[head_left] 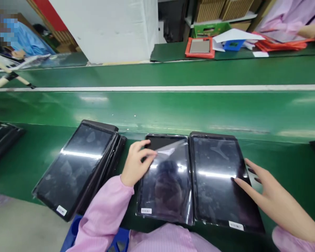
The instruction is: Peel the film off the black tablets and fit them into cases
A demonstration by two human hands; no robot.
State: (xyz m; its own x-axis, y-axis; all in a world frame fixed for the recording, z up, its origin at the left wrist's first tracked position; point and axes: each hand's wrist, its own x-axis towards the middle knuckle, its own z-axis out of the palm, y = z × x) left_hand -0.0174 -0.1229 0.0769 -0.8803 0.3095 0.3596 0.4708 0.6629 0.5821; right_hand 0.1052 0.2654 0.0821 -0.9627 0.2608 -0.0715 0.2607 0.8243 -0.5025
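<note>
Two black tablets lie side by side on the green bench in front of me. My left hand pinches the clear protective film at the top left corner of the middle tablet, and the film is lifted there. My right hand is open, its fingers spread, the fingertips resting on the right edge of the right tablet. Both sleeves are pink.
A stack of black tablets leans at the left, with more dark tablets at the far left edge. A green conveyor belt runs behind. Across it sit an orange tray, papers, and other people at the top corners.
</note>
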